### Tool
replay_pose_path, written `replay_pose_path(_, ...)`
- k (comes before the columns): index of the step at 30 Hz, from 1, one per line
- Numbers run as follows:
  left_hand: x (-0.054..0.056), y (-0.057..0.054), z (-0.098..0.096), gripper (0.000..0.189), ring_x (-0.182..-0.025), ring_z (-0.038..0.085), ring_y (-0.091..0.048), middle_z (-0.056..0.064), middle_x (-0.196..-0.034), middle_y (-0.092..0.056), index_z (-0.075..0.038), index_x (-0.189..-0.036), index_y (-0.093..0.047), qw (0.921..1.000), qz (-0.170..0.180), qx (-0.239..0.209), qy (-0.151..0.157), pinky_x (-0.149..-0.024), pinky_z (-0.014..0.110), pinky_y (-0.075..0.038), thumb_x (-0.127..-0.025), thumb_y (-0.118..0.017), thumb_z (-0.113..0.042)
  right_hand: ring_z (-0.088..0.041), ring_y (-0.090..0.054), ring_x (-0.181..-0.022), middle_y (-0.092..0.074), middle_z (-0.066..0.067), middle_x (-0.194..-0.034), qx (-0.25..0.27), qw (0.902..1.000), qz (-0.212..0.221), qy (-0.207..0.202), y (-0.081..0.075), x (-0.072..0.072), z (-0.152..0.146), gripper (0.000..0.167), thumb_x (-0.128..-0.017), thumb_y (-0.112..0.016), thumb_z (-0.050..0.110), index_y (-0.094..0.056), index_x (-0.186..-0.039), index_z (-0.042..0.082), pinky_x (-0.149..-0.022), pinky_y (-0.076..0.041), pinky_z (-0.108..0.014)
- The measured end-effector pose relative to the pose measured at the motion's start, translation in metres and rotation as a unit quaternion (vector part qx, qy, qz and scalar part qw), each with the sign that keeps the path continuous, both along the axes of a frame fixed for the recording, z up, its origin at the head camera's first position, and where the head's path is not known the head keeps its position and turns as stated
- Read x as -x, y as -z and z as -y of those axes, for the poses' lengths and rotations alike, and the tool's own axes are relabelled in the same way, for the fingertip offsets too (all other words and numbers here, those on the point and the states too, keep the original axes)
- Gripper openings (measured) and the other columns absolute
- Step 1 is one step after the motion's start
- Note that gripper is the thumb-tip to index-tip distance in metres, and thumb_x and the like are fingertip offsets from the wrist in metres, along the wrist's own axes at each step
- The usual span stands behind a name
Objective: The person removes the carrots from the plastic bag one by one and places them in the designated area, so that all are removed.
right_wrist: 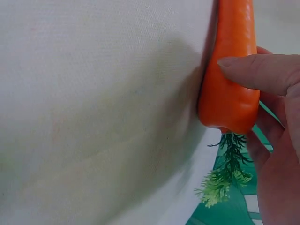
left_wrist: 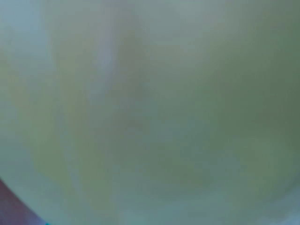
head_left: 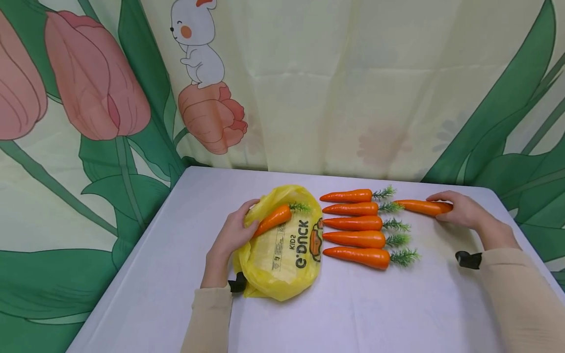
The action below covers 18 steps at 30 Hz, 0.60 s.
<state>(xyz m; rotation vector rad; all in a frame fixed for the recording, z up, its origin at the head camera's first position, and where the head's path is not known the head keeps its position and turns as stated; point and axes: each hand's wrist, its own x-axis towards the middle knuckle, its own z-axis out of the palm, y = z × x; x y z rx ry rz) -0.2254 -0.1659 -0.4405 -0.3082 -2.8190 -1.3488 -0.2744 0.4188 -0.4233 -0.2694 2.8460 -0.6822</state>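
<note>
At the table's far right, my right hand point(head_left: 459, 208) grips an orange toy carrot point(head_left: 417, 207) near its thick end. In the right wrist view the thumb presses on that carrot point(right_wrist: 229, 89), and its green plastic leaves point(right_wrist: 227, 173) hang beside the fingers. My left hand point(head_left: 236, 228) holds the left rim of a yellow plastic bag point(head_left: 282, 289), thumb inside the opening. One carrot point(head_left: 274, 219) lies within the bag's mouth, its tip by the left thumb. Blurred yellow-green plastic point(left_wrist: 154, 117) fills the left wrist view.
Several carrots point(head_left: 353, 223) lie in a column right of the bag, tips pointing left and leaves right. A white cloth point(head_left: 362, 314) covers the table. Behind it hangs a curtain point(head_left: 300, 98) printed with tulips and a rabbit.
</note>
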Motion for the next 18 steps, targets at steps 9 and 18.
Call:
replay_pose_path(9,0.0018,-0.0009,-0.001,0.056,-0.103,0.028,-0.061,0.015,-0.127,-0.063,-0.018,-0.151,-0.046,1.0,-0.004,0.001,0.006,-0.091,0.046,-0.052,-0.097,-0.062,-0.015,-0.056,-0.036,-0.117,-0.041,-0.039,-0.134,-0.043,0.9979,-0.049,0.0,-0.0033,-0.0076,0.0016,0.044,-0.086,-0.073,0.001,-0.059,-0.127,-0.008,-0.099,-0.029,-0.075)
replay_pose_path(18,0.0016,0.0018,-0.0001,0.056,-0.103,0.028,-0.061,0.015,-0.127,-0.063,-0.018,-0.151,-0.046,0.9999,-0.007,0.001,0.01,-0.092,0.047,-0.052,-0.097,-0.062,-0.015,-0.056,-0.037,-0.114,-0.046,-0.037,-0.128,-0.069,0.9939,-0.084,0.017,0.0045,-0.0094,0.0072,0.037,-0.088,-0.07,-0.004,-0.06,-0.124,-0.01,-0.101,-0.029,-0.073)
